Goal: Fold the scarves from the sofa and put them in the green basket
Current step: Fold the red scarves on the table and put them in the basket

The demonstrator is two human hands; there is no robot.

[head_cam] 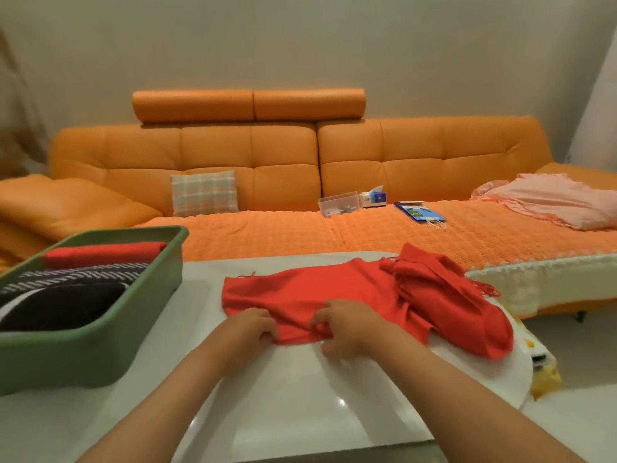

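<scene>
Orange sofa (283,155) with two raised headrests spans mid-frame against a plain pale wall (300,45); plaid cushion (204,193) leans on its backrest, left of centre. Glossy white desk (300,412) in the foreground; pale floor (587,355) at lower right.

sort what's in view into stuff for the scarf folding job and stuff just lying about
Job: red scarf, gripped by left hand and right hand; green basket holding folded scarves; white table.
Lying about: plaid cushion, clear plastic box, tissue box, blue paper bag.
</scene>
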